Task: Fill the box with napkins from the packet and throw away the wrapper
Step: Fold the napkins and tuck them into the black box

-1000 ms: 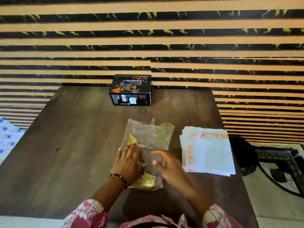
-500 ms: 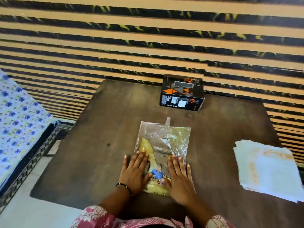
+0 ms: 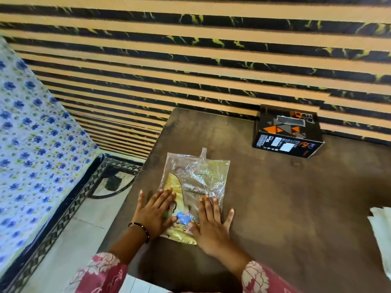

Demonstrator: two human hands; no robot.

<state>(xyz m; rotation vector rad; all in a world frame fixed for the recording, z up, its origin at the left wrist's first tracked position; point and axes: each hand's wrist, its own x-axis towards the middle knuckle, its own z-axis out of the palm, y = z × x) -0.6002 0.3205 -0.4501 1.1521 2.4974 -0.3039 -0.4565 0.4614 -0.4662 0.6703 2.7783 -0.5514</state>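
Head view: left hand (image 3: 155, 213) and right hand (image 3: 211, 224) press flat, fingers spread, grasping nothing, on wrapper (image 3: 195, 182). Box (image 3: 287, 134) beyond wrapper; napkins (image 3: 380, 235) right of it.

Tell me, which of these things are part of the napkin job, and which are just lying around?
Part of the job:
wrapper
black box
napkins
left hand
right hand

Lying about:
flowered cloth
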